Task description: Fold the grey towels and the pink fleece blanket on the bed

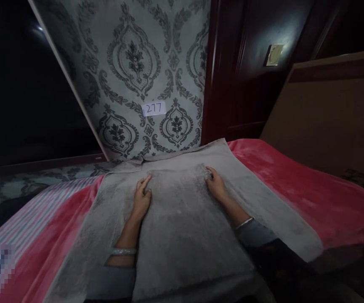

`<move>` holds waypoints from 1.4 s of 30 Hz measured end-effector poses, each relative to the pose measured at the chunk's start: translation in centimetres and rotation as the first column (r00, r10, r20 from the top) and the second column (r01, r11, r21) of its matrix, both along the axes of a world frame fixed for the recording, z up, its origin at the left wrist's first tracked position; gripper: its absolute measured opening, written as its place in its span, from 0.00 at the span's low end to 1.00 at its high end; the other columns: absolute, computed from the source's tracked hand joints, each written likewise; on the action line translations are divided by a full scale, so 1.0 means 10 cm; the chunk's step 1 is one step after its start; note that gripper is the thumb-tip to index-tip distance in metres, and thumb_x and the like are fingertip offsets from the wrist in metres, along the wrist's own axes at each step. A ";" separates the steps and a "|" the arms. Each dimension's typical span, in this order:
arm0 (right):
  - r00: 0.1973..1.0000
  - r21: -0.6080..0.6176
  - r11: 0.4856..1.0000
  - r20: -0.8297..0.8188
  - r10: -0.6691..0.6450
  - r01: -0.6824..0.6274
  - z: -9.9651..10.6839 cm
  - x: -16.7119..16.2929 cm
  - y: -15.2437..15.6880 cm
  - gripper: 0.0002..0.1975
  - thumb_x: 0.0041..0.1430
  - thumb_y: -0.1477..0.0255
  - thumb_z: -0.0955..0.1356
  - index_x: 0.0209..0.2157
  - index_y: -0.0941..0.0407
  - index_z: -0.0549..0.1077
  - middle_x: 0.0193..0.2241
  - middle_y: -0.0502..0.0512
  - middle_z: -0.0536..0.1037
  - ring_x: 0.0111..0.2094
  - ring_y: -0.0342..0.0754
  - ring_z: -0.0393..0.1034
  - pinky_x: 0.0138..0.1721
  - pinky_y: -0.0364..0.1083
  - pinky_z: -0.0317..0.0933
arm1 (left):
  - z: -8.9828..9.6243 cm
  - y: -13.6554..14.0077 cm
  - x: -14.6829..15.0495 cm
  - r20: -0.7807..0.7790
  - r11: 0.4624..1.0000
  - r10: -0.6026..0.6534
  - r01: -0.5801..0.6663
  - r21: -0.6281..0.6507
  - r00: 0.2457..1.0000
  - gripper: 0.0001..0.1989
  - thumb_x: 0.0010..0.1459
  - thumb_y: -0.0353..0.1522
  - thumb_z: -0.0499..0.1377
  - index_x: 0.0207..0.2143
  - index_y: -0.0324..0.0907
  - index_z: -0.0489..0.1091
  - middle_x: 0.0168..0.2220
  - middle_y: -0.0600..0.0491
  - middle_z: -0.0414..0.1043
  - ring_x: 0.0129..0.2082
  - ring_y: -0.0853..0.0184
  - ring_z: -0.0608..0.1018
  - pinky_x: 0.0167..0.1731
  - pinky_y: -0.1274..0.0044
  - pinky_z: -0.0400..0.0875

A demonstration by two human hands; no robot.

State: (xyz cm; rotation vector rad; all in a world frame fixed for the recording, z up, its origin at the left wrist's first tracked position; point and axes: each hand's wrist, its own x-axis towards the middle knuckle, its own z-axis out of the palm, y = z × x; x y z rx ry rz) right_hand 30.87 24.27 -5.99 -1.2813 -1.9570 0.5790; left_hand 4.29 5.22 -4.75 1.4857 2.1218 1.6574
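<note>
1. Head view: the grey cloth [273, 214] lies spread across the middle, its far edge by the wall [134, 63] and its near part running toward my body. I judge it is laid out so that I can reach most of its width.
2. A narrower grey layer [182, 227] lies on it, mostly between my 2 forearms. I cannot tell whether this is a fold of the cloth or a 2nd piece.
3. My left hand [142, 197] is at the layer's far left corner, index finger stretched out, the other fingers bent. Whether finger and thumb pinch the fabric, I cannot tell.
4. My right hand [216, 184] is at the far right corner, fingers half curled, index and thumb toward the edge. Here too I cannot tell if I am gripping or only touching.
5. The hands are well apart, 1 per corner, probably because that keeps the far edge straight and the pull even.
6. Under the cloth is a red blanket [264, 168], showing left and right, with a striped sheet [46, 214] farther left. This soft bed likely serves as my work surface because it is broad.
7. A card [154, 108] reading 277 is on the wall, beyond my hands, perhaps placed there to be easily seen.
</note>
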 end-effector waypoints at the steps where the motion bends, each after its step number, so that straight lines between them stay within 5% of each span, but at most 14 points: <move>1: 1.000 0.033 0.999 -0.011 0.011 -0.010 -0.01 -0.01 0.01 0.31 0.58 0.75 0.63 0.64 0.56 0.64 0.58 0.56 0.72 0.55 0.51 0.69 0.57 0.49 0.64 | 0.00 0.00 0.00 -0.028 0.999 0.025 -0.024 0.028 0.999 0.30 0.53 0.26 0.54 0.59 0.47 0.71 0.59 0.49 0.64 0.63 0.61 0.65 0.66 0.67 0.58; 3: 0.999 0.081 0.996 0.028 0.042 -0.044 -0.02 -0.02 0.02 0.31 0.59 0.75 0.61 0.65 0.56 0.62 0.60 0.56 0.71 0.57 0.51 0.68 0.58 0.50 0.63 | -0.02 0.01 -0.02 -0.077 0.995 0.090 -0.087 0.040 0.993 0.30 0.53 0.26 0.54 0.59 0.47 0.70 0.58 0.49 0.64 0.62 0.61 0.67 0.64 0.67 0.61; 7: 0.977 0.023 0.997 0.199 0.070 -0.077 0.03 -0.06 -0.04 0.29 0.60 0.75 0.62 0.63 0.61 0.66 0.58 0.64 0.72 0.58 0.55 0.67 0.60 0.52 0.59 | -0.03 0.00 -0.05 -0.128 0.971 0.185 -0.201 -0.131 0.974 0.27 0.51 0.26 0.54 0.55 0.40 0.74 0.52 0.42 0.68 0.57 0.53 0.71 0.62 0.60 0.64; 9: 0.966 0.020 0.996 0.247 0.078 -0.085 0.12 -0.08 -0.14 0.28 0.63 0.72 0.62 0.64 0.63 0.65 0.60 0.68 0.69 0.61 0.59 0.62 0.62 0.55 0.56 | 0.03 -0.03 0.00 -0.207 0.971 0.170 -0.200 -0.134 0.963 0.25 0.54 0.30 0.55 0.55 0.39 0.73 0.58 0.39 0.66 0.61 0.49 0.68 0.63 0.56 0.61; 13: 0.877 0.121 0.948 0.428 0.217 -0.294 0.28 -0.11 -0.52 0.31 0.69 0.61 0.60 0.70 0.55 0.55 0.70 0.62 0.51 0.70 0.60 0.44 0.66 0.61 0.46 | 0.16 -0.10 0.29 -0.501 0.985 -0.055 -0.036 -0.171 0.864 0.30 0.61 0.40 0.57 0.64 0.44 0.63 0.70 0.44 0.52 0.70 0.49 0.53 0.67 0.53 0.47; 17: 0.704 0.032 0.863 0.594 0.389 -0.504 0.21 -0.13 -0.89 0.33 0.71 0.55 0.58 0.71 0.53 0.51 0.71 0.61 0.47 0.71 0.60 0.38 0.67 0.66 0.39 | 0.09 -0.09 0.57 -0.475 0.853 -0.352 0.067 -0.518 0.806 0.31 0.61 0.44 0.57 0.65 0.47 0.62 0.69 0.44 0.55 0.70 0.45 0.53 0.66 0.47 0.41; 25: 0.655 0.002 0.842 0.629 0.419 -0.540 0.13 -0.08 -0.91 0.33 0.72 0.53 0.56 0.71 0.53 0.50 0.71 0.60 0.46 0.71 0.60 0.39 0.67 0.67 0.38 | 0.04 -0.07 0.62 -0.478 0.816 -0.369 0.032 -0.577 0.797 0.31 0.63 0.45 0.56 0.67 0.48 0.60 0.70 0.44 0.53 0.71 0.46 0.52 0.66 0.47 0.42; 32: 0.640 -0.016 0.820 0.615 0.459 -0.572 0.00 0.55 -1.04 0.30 0.72 0.56 0.57 0.71 0.47 0.51 0.71 0.53 0.47 0.71 0.59 0.38 0.67 0.65 0.40 | 0.02 -0.38 0.46 -0.479 0.791 -0.418 0.049 -0.610 0.772 0.32 0.65 0.45 0.52 0.69 0.47 0.55 0.72 0.45 0.46 0.72 0.51 0.48 0.67 0.52 0.42; 39: 0.747 0.041 0.870 0.534 0.396 -0.491 -0.31 1.44 -1.42 0.27 0.72 0.60 0.56 0.69 0.46 0.56 0.71 0.53 0.49 0.70 0.57 0.43 0.66 0.62 0.48 | -0.09 -1.18 0.40 -0.449 0.790 -0.396 0.047 -0.612 0.801 0.29 0.67 0.44 0.49 0.68 0.48 0.57 0.72 0.47 0.48 0.71 0.55 0.51 0.67 0.54 0.48; 42: 0.798 0.098 0.888 0.490 0.351 -0.450 -0.41 1.69 -1.61 0.27 0.72 0.61 0.55 0.69 0.49 0.57 0.70 0.55 0.51 0.69 0.55 0.47 0.66 0.60 0.48 | -0.15 -1.55 0.50 -0.404 0.830 -0.325 0.054 -0.555 0.855 0.28 0.67 0.44 0.47 0.65 0.44 0.62 0.69 0.45 0.56 0.69 0.57 0.59 0.67 0.58 0.51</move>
